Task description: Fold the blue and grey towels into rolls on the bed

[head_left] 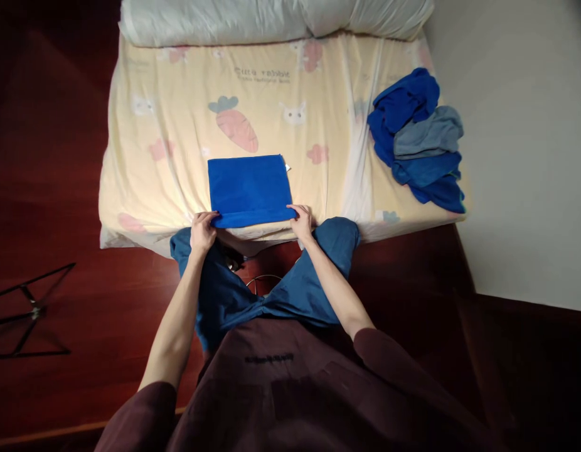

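The fingertips of both hands are partly hidden where the blue cloth [250,183] is gripped, so the exact hold of the thumbs is hard to make out. Its near left corner is pinched by the left hand [203,231], its near right corner by the right hand [302,223]. The white bedding [271,22] is cut off by the top of the view, and the black stand [35,311] by the left side. In the heap of blue and grey cloths [415,135], single pieces can hardly be told apart. The blue cloth is laid flat at the near edge of the bed [144,135], its slightly longer axis set left to right, with a narrow strip folded along the near side. A small white tag [288,167] is seen at its right edge. "Cute rabbit" is printed on the sheet [271,119]; the dark lettering on the shirt [290,389] cannot be read.
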`<state>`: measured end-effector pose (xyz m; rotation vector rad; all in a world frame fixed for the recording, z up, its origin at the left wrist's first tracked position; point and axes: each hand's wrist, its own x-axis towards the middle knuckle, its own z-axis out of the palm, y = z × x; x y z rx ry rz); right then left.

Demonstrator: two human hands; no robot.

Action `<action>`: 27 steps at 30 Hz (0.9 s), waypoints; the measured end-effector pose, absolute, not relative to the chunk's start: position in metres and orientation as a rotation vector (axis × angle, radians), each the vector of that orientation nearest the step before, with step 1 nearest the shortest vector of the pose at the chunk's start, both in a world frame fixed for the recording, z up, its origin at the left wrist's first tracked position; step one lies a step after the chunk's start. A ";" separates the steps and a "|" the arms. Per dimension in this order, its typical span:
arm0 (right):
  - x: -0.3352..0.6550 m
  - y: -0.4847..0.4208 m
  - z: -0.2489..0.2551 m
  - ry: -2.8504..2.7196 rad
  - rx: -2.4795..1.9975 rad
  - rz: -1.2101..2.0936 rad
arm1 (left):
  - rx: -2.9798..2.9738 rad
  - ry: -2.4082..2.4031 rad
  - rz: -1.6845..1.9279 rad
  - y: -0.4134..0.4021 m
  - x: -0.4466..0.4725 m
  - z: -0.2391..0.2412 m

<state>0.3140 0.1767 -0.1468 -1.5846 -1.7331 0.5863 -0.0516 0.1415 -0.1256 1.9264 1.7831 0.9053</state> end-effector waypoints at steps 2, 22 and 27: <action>0.314 0.178 -0.149 -1.697 -1.588 0.587 | 1.896 1.819 0.960 0.140 -0.053 -0.127; 0.309 0.186 -0.158 -1.300 -1.612 0.703 | 1.638 2.067 0.810 0.136 -0.043 -0.114; 0.308 0.188 -0.162 -1.264 -1.595 0.717 | 1.637 2.072 0.827 0.136 -0.043 -0.115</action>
